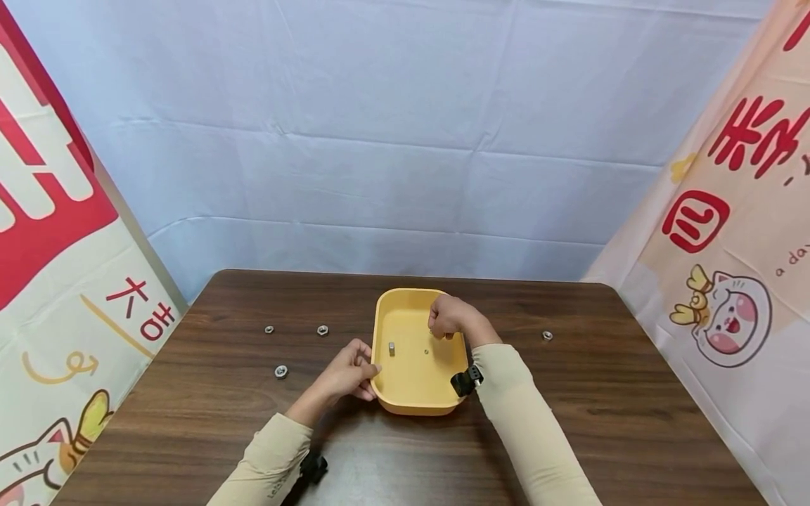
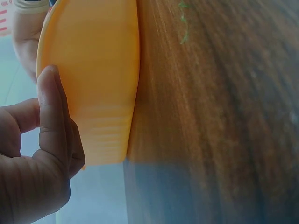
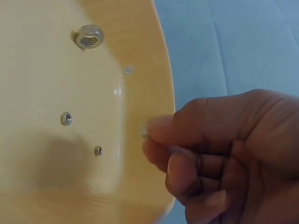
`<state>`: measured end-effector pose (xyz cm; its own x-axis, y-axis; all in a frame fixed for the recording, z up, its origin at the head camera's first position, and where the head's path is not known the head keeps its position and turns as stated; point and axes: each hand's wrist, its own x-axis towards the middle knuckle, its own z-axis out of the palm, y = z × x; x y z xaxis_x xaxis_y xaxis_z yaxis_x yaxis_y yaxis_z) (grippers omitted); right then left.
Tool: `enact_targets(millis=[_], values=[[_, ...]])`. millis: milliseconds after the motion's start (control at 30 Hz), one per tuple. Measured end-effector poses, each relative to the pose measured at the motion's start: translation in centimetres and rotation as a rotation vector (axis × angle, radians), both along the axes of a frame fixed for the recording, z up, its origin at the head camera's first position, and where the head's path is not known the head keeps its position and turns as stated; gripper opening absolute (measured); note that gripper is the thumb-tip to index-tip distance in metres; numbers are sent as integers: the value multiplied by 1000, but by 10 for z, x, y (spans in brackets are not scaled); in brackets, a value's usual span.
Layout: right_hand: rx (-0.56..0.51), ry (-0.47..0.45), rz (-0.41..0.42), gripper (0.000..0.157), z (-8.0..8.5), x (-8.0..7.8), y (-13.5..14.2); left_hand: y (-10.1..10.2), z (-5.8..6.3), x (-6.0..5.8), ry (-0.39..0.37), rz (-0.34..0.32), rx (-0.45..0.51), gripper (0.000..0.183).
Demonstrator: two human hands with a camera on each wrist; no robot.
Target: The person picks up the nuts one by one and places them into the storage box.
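The step in hand looks like fine handling of one tiny part over the yellow tray (image 1: 414, 388), which rests on the table (image 1: 607, 429) between the two hands. The left hand (image 1: 344, 370) grips the tray's near left side, thumb at the rim and fingers along the outer wall; a light, even hold should do, since squeezing might tip the tray. The right hand (image 1: 454, 318) pinches a small pale piece (image 3: 144, 131) between thumb and fingertip, just inside the far right edge; it is too covered to name. It probably pays to bring the fingertips low before loosening them, so the piece neither bounces nor rolls, and to stay away from the loose parts. Counting up: one tray; one piece pinched; inside the tray, one larger nut (image 3: 95, 32) and two small nuts (image 3: 66, 118); a faint oval mark on its sloping side I cannot identify. On the table lie four nut-like metal pieces (image 1: 281, 372), three left of the tray and one right.
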<state>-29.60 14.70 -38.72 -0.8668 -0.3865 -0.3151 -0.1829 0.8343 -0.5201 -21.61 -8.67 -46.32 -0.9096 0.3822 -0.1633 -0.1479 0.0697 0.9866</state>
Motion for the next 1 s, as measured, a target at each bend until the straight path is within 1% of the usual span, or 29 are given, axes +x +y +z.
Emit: enact_targets(millis=[67,133,300,433,500,567,633,700,733,800,867,1000], values=[[44,15,29,35,0,0,-3,0,0,0,4,3,0,29],[81,29,56,41,0,1,-6,0,0,0,4,3,0,28],[138,40,88,43,-1,3,-10,-1,-1,2,-1,6,-3,27],[127,37,68,42,-2,3,-11,-1,0,2,-2,11,0,27],[103,34,47,39,-2,4,-11,0,1,2,-5,12,2,27],[77,13,39,34,-2,4,-10,0,1,1,-7,8,5,26],[69,3,47,22,-2,5,-11,-1,2,1,-8,0,6,26],[81,6,72,6,-3,6,-12,-2,2,0,-9,-8,5,26],[91,10,85,4,-3,7,-12,-2,2,0,-9,-12,4,26],[118,23,108,18,-2,9,-13,-2,3,1,-7,-14,4,26],[139,29,123,27,-2,10,-15,-2,3,1,-9,-8,5,26],[151,15,117,31,-1,13,-17,-1,3,3,-5,8,10,27]])
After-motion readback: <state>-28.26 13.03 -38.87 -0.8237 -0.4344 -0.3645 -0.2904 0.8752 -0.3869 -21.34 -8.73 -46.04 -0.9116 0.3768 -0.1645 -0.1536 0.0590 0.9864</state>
